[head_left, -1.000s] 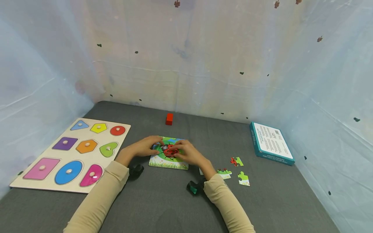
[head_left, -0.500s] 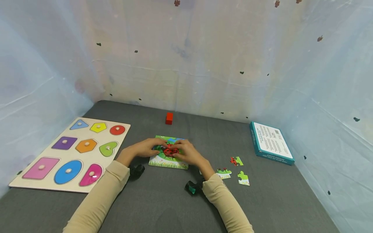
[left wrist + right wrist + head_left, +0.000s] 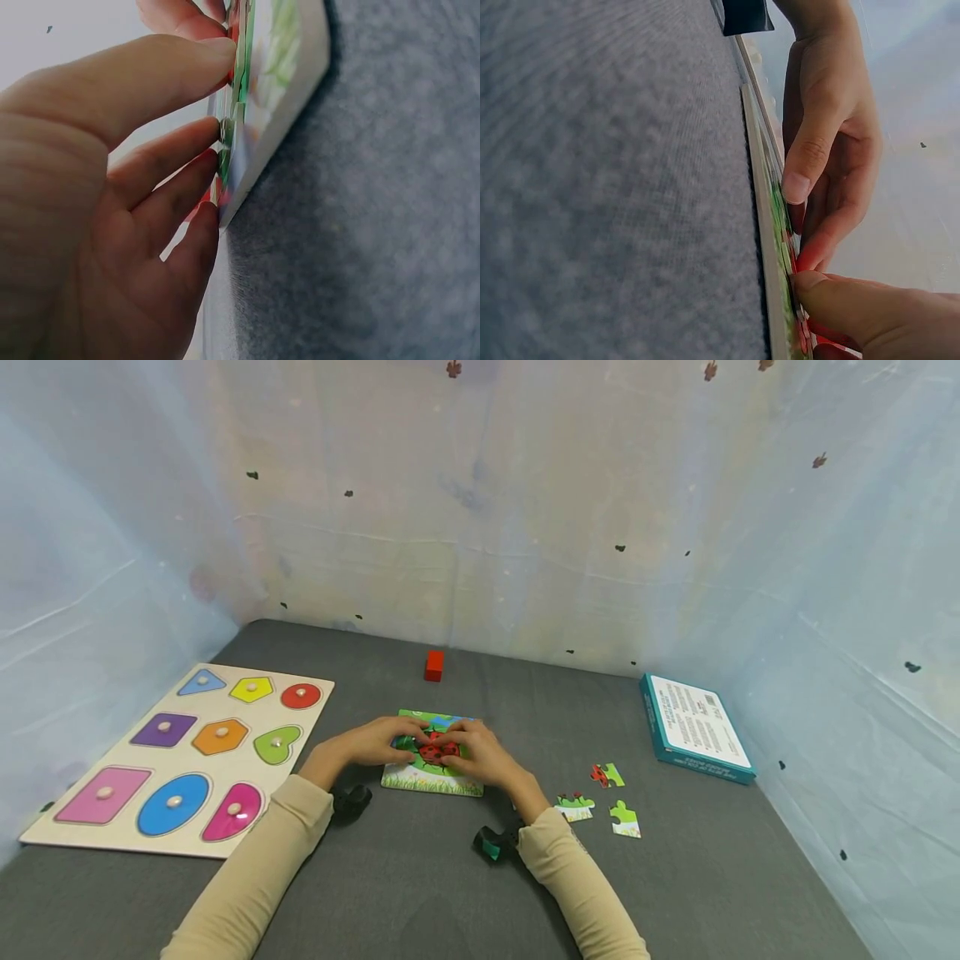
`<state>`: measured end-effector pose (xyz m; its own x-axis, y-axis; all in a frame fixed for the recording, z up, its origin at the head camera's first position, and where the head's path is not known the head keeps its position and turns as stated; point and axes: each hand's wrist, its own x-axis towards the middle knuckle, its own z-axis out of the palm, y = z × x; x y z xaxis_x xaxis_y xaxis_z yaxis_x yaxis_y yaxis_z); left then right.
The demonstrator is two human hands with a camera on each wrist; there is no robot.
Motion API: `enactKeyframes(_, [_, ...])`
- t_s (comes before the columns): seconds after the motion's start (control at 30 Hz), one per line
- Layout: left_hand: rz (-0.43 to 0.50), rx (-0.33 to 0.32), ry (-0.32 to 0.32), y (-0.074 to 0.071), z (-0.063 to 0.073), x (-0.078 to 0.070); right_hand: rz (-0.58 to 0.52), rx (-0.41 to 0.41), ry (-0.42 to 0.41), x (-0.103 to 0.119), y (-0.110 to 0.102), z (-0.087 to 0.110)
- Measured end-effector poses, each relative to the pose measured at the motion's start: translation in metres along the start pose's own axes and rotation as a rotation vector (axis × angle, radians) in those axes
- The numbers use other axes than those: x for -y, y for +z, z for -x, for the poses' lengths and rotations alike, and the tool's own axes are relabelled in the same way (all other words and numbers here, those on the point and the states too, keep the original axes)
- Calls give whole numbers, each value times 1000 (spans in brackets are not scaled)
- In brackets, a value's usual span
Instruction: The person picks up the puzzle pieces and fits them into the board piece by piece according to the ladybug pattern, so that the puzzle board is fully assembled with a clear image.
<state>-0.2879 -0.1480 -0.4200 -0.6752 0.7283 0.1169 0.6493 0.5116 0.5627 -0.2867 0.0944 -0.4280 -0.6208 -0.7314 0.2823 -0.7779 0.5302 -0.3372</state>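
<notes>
A ladybug jigsaw puzzle [image 3: 431, 782] lies in a flat board on the grey table, between both hands in the head view. My left hand [image 3: 373, 742] reaches over its left side, index finger at the ladybug's head and thumb lower on the picture. From the other side, my right hand [image 3: 486, 755] rests fingertips and thumb on the red ladybug. The two index fingers nearly meet at the middle. In the left wrist view, the left thumb [image 3: 172, 71] and fingertips touch the puzzle face. The right wrist view has the right thumb [image 3: 814, 281] pressed on it too.
Loose jigsaw pieces [image 3: 626, 820] lie right of the puzzle, some partly behind the right wrist. A wooden shape board [image 3: 45, 837] with knobbed pieces stands left. A red block [image 3: 434, 666] sits behind, and a teal box [image 3: 701, 727] at the right back.
The left index finger has slid right, from the picture's upper left onto the ladybug's head, closer to the right fingers. The right hand stays nearly in place.
</notes>
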Motion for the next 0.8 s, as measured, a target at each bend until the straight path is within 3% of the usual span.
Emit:
enactKeyframes(0.3, [26, 24, 25, 0, 0, 1, -20, 25, 63, 1, 0, 2])
enactKeyframes(0.57, [48, 42, 57, 0, 0, 1, -23, 47, 5, -1, -4, 3])
enactKeyframes(0.8, [32, 47, 31, -1, 0, 1, -93, 56, 6, -8, -22, 18])
